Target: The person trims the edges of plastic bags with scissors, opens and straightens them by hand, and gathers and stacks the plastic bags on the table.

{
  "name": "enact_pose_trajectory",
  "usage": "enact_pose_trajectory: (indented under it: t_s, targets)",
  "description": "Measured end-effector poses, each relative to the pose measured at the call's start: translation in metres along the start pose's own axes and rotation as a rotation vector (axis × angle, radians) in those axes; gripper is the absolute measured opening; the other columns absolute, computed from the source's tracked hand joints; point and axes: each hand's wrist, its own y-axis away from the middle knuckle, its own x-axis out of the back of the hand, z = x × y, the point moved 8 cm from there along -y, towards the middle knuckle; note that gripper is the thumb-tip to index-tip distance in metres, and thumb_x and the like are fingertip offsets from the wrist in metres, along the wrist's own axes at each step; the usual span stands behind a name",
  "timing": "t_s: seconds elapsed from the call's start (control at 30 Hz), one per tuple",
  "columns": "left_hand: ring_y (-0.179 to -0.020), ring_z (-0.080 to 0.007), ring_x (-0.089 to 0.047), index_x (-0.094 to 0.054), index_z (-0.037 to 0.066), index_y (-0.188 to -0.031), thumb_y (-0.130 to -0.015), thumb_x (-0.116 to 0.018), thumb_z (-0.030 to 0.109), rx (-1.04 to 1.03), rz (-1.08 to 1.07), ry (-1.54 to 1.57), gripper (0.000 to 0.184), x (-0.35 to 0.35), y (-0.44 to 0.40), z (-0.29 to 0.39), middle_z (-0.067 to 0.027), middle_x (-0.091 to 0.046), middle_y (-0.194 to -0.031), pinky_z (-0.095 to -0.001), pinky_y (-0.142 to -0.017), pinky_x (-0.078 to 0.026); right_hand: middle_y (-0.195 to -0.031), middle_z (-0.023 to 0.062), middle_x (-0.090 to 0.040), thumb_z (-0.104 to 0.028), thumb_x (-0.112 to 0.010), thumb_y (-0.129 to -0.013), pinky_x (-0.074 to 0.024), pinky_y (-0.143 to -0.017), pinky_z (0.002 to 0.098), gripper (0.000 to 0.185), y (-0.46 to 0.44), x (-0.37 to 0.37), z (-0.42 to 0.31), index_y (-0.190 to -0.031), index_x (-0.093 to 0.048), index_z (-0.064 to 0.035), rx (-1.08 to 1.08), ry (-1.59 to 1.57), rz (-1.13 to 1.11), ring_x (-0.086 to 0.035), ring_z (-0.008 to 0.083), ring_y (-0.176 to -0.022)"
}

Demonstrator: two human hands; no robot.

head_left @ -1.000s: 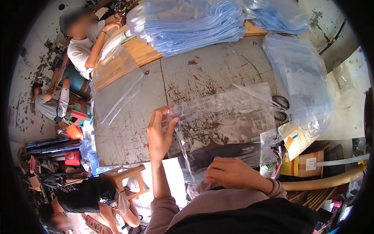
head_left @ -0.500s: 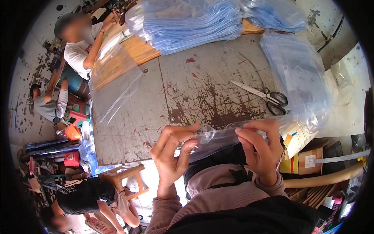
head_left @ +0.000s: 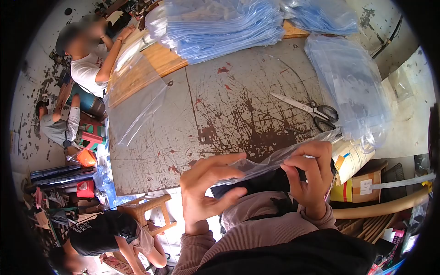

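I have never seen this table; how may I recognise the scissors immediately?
Find the large, scratched grey table. Near its right side, left of the bluish plastic sheets, lie the scissors; unlike those sheets, they have metal blades and black handle loops.

The held film (head_left: 266, 165) is seen as colourless; the stacked sheets (head_left: 224, 36) are tinted pale blue; the grey tabletop (head_left: 220, 94) is mottled with brown.

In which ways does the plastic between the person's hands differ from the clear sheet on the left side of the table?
The plastic is held up in the right hand, while the clear sheet lies on the table. The plastic looks bunched and wrinkled; the clear sheet is spread mostly flat. Both are see-through, with shiny highlights.
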Motion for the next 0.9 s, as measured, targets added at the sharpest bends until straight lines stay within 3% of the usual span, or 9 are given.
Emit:
enact_pose_trajectory:
  t_s: [0.07, 0.17, 0.47, 0.5, 0.57, 0.73, 0.9]
  targets:
    - [-0.07, -0.0127, -0.063, -0.069, 0.011, -0.082, -0.069, -0.075, 0.016, -0.044, -0.201, -0.191, 0.015, -0.011, -0.002, 0.009, -0.0029, -0.07, -0.092, -0.027, -0.064, -0.041, -0.088, 0.0089, -0.055, 0.002, -0.07, -0.068, -0.0413, -0.063, 0.0321, 0.022, 0.004, 0.0, -0.001, -0.087, -0.061, -0.0034, -0.017, -0.044, 0.006, -0.05, 0.0242, -0.074]
    - [-0.067, -0.0096, -0.061, -0.07, 0.016, -0.083, -0.067, -0.073, 0.014, -0.056, -0.158, -0.19, 0.016, -0.009, 0.001, 0.003, 0.0036, -0.07, -0.088, -0.0267, -0.064, -0.033, -0.087, 0.0094, -0.056, 0.004, -0.069, -0.068, -0.0416, -0.061, 0.0312, 0.021, 0.006, 0.001, -0.001, -0.087, -0.06, -0.0023, -0.038, -0.093, -0.005, -0.05, 0.0234, -0.072]
    - [-0.065, -0.0057, -0.059, -0.073, 0.021, -0.081, -0.067, -0.07, 0.014, -0.113, -0.054, -0.203, 0.016, -0.006, 0.004, 0.006, 0.0071, -0.069, -0.082, -0.0259, -0.064, -0.028, -0.081, 0.005, -0.057, -0.001, -0.073, -0.063, -0.0408, -0.059, 0.029, 0.028, -0.001, 0.003, -0.015, -0.09, -0.068, -0.0032, 0.023, -0.059, -0.081, -0.048, 0.0209, -0.07]
    - [-0.065, -0.0057, -0.059, -0.073, 0.021, -0.081, -0.067, -0.07, 0.014, -0.112, -0.055, -0.203, 0.016, -0.007, 0.004, 0.005, 0.0071, -0.069, -0.082, -0.0259, -0.064, -0.028, -0.08, 0.0047, -0.057, -0.001, -0.073, -0.063, -0.0404, -0.059, 0.0287, 0.028, 0.0, 0.002, -0.015, -0.09, -0.068, -0.0035, 0.024, -0.072, -0.08, -0.048, 0.0206, -0.07]
    - [-0.062, -0.0115, -0.061, -0.071, 0.01, -0.077, -0.065, -0.065, 0.012, -0.143, -0.059, -0.185, 0.013, -0.007, 0.003, 0.008, -0.0051, -0.069, -0.072, -0.0282, -0.064, -0.03, -0.08, 0.0044, -0.058, 0.0, -0.073, -0.062, -0.0399, -0.058, 0.0284, 0.028, 0.001, 0.002, -0.014, -0.09, -0.068, -0.0038, 0.024, -0.084, -0.078, -0.048, 0.0204, -0.069]
    - [-0.062, -0.0123, -0.061, -0.072, 0.01, -0.077, -0.064, -0.066, 0.013, -0.136, -0.065, -0.176, 0.014, -0.008, 0.003, 0.009, -0.0044, -0.068, -0.07, -0.0284, -0.065, -0.03, -0.077, 0.0019, -0.058, -0.004, -0.067, -0.054, -0.0378, -0.057, 0.0275, 0.034, 0.002, 0.009, -0.016, -0.087, -0.071, -0.0058, 0.09, -0.084, -0.02, -0.046, 0.0177, -0.068]
    - [-0.063, -0.0142, -0.06, -0.073, 0.008, -0.078, -0.059, -0.07, 0.01, -0.118, -0.062, -0.137, 0.019, -0.009, 0.004, 0.011, -0.0054, -0.068, -0.07, -0.0288, -0.064, -0.032, -0.078, 0.002, -0.06, -0.008, -0.062, -0.053, -0.0377, -0.057, 0.0267, 0.035, 0.006, 0.012, -0.018, -0.086, -0.071, -0.0066, 0.131, -0.08, 0.003, -0.046, 0.0166, -0.066]
